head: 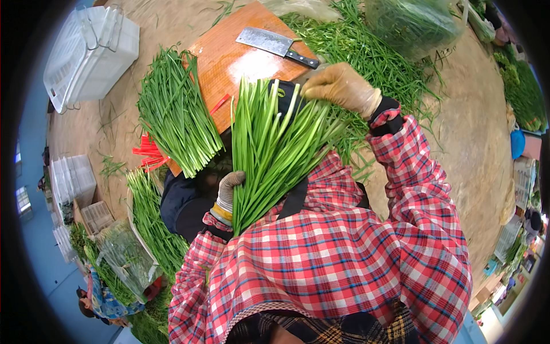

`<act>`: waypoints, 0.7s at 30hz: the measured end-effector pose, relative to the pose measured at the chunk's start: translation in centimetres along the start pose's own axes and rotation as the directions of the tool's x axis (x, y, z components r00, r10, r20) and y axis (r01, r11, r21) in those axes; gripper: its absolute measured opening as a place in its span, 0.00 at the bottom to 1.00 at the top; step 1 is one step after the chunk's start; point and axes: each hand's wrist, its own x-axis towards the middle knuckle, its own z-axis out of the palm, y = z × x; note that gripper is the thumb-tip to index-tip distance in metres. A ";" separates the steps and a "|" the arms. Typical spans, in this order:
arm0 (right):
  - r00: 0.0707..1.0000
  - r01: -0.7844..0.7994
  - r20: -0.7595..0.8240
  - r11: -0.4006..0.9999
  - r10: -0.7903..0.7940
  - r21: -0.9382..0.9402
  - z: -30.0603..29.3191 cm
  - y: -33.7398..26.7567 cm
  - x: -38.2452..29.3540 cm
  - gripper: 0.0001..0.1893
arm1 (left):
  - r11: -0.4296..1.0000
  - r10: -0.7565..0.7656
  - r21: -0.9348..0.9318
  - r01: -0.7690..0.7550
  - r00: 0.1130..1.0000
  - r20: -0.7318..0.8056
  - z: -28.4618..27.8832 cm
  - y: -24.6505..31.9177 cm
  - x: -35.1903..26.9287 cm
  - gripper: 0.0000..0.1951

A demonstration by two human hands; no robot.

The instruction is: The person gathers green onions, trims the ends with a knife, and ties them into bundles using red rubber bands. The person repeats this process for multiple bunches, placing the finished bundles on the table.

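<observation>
My left hand (230, 193), in a striped knit glove, grips a loose bunch of green garlic chives (266, 163) against my body, pale cut ends fanned upward. My right hand (339, 86), in a tan rubber glove, has its fingers pinched together at the tips of the bunch's right side; whether a stem is between them cannot be told. Beyond the bunch lies a wooden cutting board (227, 43) bearing a cleaver (270, 43) with a black handle. A thick pile of chives (176, 112) rests over the board's left edge, with red strips (150, 152) beside it.
Loose chive leaves (365, 56) heap on the floor behind the board, beside a clear plastic bag of greens (412, 26). White plastic crates (94, 56) stand at upper left, more (73, 176) below. A container of chives (150, 215) is at my left. Another person (105, 296) is at lower left.
</observation>
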 end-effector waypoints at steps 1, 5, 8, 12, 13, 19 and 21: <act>0.997 0.066 -0.043 0.997 -0.067 -0.037 -0.9 -0.3 -0.2 0.12 | 0.999 -0.037 -0.040 0.037 0.999 0.004 0.0 0.1 0.0 0.26; 0.615 -0.132 -0.780 0.959 -0.118 -0.250 -8.5 -0.6 -0.8 0.16 | 1.000 -0.021 -0.007 0.020 0.998 -0.054 -0.9 0.2 -0.2 0.26; 0.570 -0.462 -0.812 0.768 -0.124 -0.442 -9.1 -0.3 -2.3 0.30 | 0.999 0.019 0.031 -0.017 0.998 -0.066 -1.8 0.3 -0.1 0.26; 0.968 0.193 -0.132 0.969 -0.214 -0.155 -2.3 -2.2 -3.5 0.21 | 0.988 0.004 0.155 0.013 0.994 -0.110 -1.8 0.3 -0.2 0.28; 0.954 0.291 -0.014 0.940 -0.299 -0.179 -0.4 -3.3 -3.7 0.21 | 0.989 -0.006 0.147 0.021 0.995 -0.098 -1.5 0.4 -0.3 0.28; 0.902 0.428 0.183 0.747 -0.392 -0.510 6.1 -6.3 -1.7 0.16 | 0.996 -0.071 0.053 0.069 0.997 0.026 0.1 0.6 -0.5 0.26; 0.871 0.487 0.187 0.743 -0.454 -0.459 5.5 -5.8 -1.5 0.11 | 0.998 -0.067 0.022 0.067 0.998 0.017 -0.1 0.7 -0.6 0.24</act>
